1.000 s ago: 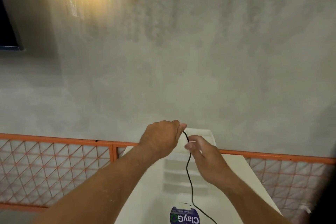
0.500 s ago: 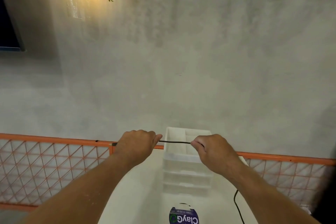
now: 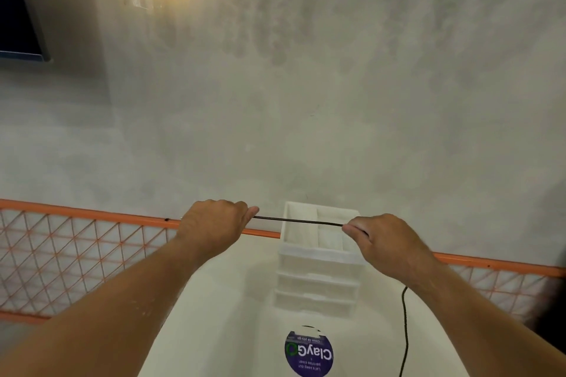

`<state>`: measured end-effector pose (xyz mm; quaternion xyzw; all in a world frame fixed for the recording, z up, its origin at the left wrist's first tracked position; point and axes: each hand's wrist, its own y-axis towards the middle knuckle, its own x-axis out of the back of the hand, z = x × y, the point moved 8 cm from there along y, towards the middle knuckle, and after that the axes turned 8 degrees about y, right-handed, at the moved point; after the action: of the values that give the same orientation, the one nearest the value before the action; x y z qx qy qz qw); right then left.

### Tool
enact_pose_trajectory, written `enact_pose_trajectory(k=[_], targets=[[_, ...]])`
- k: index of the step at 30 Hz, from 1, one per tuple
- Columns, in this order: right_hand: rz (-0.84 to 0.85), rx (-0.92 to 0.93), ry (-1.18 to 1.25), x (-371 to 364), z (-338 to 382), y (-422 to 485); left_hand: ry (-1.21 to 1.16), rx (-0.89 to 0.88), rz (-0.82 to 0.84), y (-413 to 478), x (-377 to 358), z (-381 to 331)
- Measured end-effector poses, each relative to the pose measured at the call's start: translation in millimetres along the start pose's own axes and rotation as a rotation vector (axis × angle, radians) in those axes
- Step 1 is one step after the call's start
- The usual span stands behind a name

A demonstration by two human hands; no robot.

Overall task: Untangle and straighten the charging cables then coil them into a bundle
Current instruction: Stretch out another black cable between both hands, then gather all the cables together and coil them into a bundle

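A thin black charging cable [image 3: 298, 220] is stretched taut and nearly level between my two hands, above the far end of a white table [image 3: 214, 315]. My left hand [image 3: 214, 223] grips one part of it with curled fingers, the thumb pointing right. My right hand [image 3: 382, 242] pinches the cable about a forearm's length to the right. From under my right wrist the rest of the black cable hangs down and runs off the bottom edge of the view. The cable's ends are hidden.
A white plastic drawer unit [image 3: 318, 272] stands on the table under the cable. A round purple sticker [image 3: 308, 352] lies on the tabletop. An orange mesh railing [image 3: 76, 242] runs behind the table, with a grey wall beyond.
My hands have drawn apart from a close, raised position. The cable section between them went from hanging down to stretched level, and the loose part now hangs under my right wrist.
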<state>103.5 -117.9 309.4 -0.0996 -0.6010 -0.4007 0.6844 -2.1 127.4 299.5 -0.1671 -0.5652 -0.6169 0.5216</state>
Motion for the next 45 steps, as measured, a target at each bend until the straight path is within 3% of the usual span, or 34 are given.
enact_pose_trajectory(k=[8, 20, 27, 34, 40, 45], targets=[[0.05, -0.075, -0.042, -36.0, -35.9, -17.1, -0.004, 0.147, 0.196, -76.1, -63.3, 88.1], [0.287, -0.237, -0.299, -111.3, -72.1, -50.1, -0.104, 0.252, 0.402, -186.6, -171.0, 86.5], [0.49, -0.306, -0.413, -168.2, -93.1, -108.6, -0.232, 0.232, 0.638, -249.3, -240.1, 63.4], [0.605, -0.33, -0.385, -230.7, -108.5, -168.7, -0.398, 0.163, 0.627, -276.5, -275.5, 29.2], [0.64, -0.428, -0.295, -243.7, -112.4, -180.4, -0.277, 0.017, 0.581, -290.2, -278.7, 15.3], [0.66, -0.42, -0.263, -252.2, -108.5, -182.3, -0.345, 0.048, 0.633, -281.0, -270.6, 8.8]])
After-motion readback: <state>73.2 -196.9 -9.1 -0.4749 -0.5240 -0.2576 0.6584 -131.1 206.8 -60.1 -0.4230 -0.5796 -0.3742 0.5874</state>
